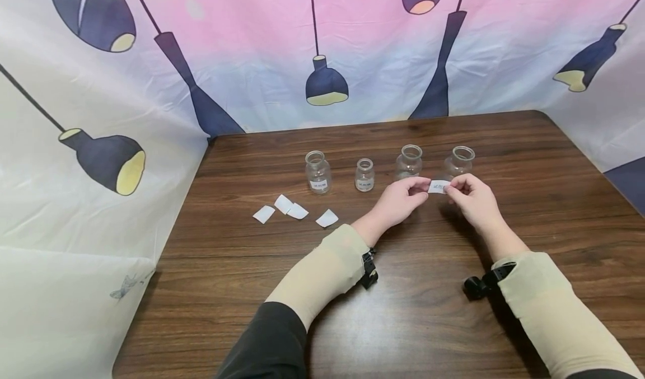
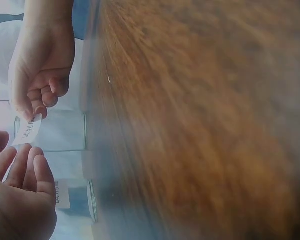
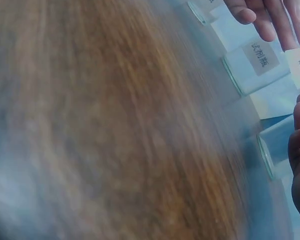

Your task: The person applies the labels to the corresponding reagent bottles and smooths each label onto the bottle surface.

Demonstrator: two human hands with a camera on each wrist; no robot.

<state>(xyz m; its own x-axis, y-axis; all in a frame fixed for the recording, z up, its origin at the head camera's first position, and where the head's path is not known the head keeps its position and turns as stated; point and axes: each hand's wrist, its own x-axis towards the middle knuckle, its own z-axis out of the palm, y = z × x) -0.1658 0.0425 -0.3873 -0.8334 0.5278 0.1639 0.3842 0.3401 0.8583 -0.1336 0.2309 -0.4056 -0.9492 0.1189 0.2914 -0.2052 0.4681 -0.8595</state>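
A small white paper label (image 1: 437, 186) with handwritten characters is held up between both hands. My right hand (image 1: 473, 200) pinches its right end between thumb and fingers. At the left end, my left hand (image 1: 398, 202) holds the label's edge with thumb and fingertips. Just behind the hands stands a clear glass jar (image 1: 458, 163), partly hidden. To its left is another glass jar (image 1: 409, 163), whose label (image 3: 261, 56) shows in the right wrist view. Farther left stand a small labelled jar (image 1: 365, 173) and a larger labelled jar (image 1: 318, 172).
Several white paper pieces (image 1: 297, 211) lie on the left part of the wooden table (image 1: 242, 289), in front of the jars. A printed cloth (image 1: 272, 43) hangs behind the table and along its sides. Each forearm carries a black wrist camera (image 1: 370, 270).
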